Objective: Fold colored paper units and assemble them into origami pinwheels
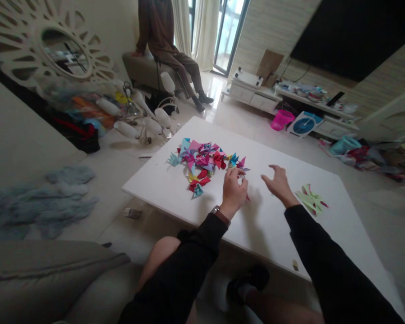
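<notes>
My left hand (233,189) is above the white table with its fingers curled together in a pinch. A small folded paper crane appears to be in it, mostly hidden; a reddish paper tip (248,197) shows beside the fingers. To its left lies a heap of colourful origami paper cranes (202,159) in pink, red, blue, purple and yellow. My right hand (279,183) hovers over the table, thumb and fingers spread, holding nothing. Right of that hand lies a small group of light green paper cranes (311,199) with reddish tips.
The white table (175,211) has a small brownish item (295,265) near its front edge. Beyond it, a person (168,49) sits on a grey bench. A lamp fixture (145,121) with white shades stands on the floor left. Farther back are a pink basket (282,119) and a TV cabinet (261,96).
</notes>
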A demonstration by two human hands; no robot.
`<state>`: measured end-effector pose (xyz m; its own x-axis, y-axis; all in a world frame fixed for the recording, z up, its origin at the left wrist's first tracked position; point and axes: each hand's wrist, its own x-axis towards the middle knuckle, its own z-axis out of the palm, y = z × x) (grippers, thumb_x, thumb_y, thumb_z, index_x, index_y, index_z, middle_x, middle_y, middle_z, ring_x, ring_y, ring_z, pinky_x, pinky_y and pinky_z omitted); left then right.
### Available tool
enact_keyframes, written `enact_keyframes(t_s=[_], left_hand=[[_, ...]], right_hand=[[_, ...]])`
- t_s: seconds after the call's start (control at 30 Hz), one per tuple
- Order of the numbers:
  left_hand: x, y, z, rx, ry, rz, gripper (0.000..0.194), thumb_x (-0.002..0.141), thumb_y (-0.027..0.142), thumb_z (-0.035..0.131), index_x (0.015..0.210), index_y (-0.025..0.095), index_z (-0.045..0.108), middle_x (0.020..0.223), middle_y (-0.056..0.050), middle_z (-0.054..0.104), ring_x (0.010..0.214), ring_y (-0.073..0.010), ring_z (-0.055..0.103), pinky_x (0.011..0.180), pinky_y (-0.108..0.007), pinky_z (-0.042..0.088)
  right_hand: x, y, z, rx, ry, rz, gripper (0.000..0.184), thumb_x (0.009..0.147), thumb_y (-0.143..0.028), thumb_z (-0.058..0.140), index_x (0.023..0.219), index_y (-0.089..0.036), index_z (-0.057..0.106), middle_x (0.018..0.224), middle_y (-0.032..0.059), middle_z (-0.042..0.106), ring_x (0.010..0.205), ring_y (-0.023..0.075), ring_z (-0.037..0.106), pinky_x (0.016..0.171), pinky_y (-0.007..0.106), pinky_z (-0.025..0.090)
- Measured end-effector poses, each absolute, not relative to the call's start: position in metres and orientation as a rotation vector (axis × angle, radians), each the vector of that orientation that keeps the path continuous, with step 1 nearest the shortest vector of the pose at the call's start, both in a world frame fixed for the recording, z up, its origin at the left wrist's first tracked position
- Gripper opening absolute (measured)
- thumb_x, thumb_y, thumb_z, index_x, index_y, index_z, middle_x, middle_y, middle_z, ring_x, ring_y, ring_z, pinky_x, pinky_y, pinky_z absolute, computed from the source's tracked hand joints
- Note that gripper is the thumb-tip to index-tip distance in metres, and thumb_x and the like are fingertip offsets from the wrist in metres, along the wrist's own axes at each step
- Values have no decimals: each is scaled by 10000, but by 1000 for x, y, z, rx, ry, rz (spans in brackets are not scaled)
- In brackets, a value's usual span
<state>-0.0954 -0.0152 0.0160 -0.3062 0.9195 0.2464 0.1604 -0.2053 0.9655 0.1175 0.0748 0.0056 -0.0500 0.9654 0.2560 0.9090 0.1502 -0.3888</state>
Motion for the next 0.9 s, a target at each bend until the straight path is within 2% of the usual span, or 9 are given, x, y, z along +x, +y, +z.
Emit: enact_keyframes(t_s=[0.07, 0.17, 0.23, 0.3, 0.37, 0.47, 0.57, 0.73, 0.9], left_hand=[[-92, -17, 15, 1347, 1377, 1537, 199, 815, 56, 568, 924, 221, 583, 1034, -51, 600, 964, -188, 596, 876, -323, 524], [-92, -19, 15, 1361, 1353, 1530, 190, 803, 48, 565, 897, 212, 581, 1013, -47, 602, 921, -176, 592, 873, -318, 522], [-93, -18, 15, 1328, 1361, 1528, 186, 797, 38, 559, 879, 204, 578, 1001, -45, 608, 890, -166, 590, 871, -319, 521], [-94, -17, 16, 1298, 1358, 1524, 187, 793, 31, 553, 871, 198, 580, 999, -45, 618, 886, -161, 596, 864, -312, 521], [-93, -17, 17, 1284, 1354, 1520, 183, 792, 31, 552, 868, 195, 582, 989, -45, 622, 894, -159, 602, 860, -304, 521], [-92, -17, 19, 1282, 1371, 1502, 169, 794, 39, 553, 860, 191, 583, 976, -43, 615, 893, -157, 607, 863, -301, 520], [-92, -20, 19, 1301, 1372, 1487, 169, 794, 36, 553, 851, 192, 583, 989, -43, 616, 895, -159, 612, 863, -306, 523], [-95, -22, 19, 1320, 1383, 1440, 171, 788, 26, 558, 822, 191, 587, 966, -37, 605, 847, -151, 602, 839, -301, 522], [-92, -22, 18, 1320, 1363, 1466, 179, 789, 23, 553, 842, 190, 588, 970, -38, 613, 854, -149, 609, 815, -288, 521]], right_hand=[[196, 39, 2, -1995, -2029, 126, 554, 822, -537, 564, 1230, -165, 611, 1266, 194, 581, 1273, 376, 519, 1135, 545, 360], [296, -28, -9, -2382, -1852, 244, 641, 767, -635, 568, 1193, -162, 646, 1274, 237, 603, 1299, 427, 523, 1126, 592, 371], [339, -72, -17, -2528, -1607, 491, 695, 751, -685, 569, 1246, -201, 636, 1298, 239, 610, 1264, 422, 564, 1021, 591, 469], [359, -107, -25, -2577, -1341, 753, 762, 724, -732, 587, 1322, -258, 601, 1381, 224, 578, 1198, 421, 613, 854, 581, 548], [364, -130, -33, -2555, -1243, 889, 828, 669, -743, 636, 1354, -281, 576, 1420, 217, 551, 1172, 420, 630, 776, 556, 568], [359, -147, -48, -2472, -1470, 823, 879, 545, -666, 746, 1294, -229, 604, 1313, 228, 590, 1228, 419, 599, 928, 547, 539], [352, -154, -61, -2446, -1673, 715, 873, 467, -494, 794, 1269, -206, 607, 1187, 171, 600, 1200, 389, 602, 1057, 513, 480], [335, -147, -66, -2427, -1780, 628, 751, 527, -285, 685, 1265, -173, 599, 1108, 109, 549, 1085, 302, 620, 1051, 431, 489], [249, -92, -53, -2217, -1822, 749, 718, 589, -287, 683, 1284, -149, 569, 1071, 100, 578, 1000, 269, 614, 998, 448, 507]])
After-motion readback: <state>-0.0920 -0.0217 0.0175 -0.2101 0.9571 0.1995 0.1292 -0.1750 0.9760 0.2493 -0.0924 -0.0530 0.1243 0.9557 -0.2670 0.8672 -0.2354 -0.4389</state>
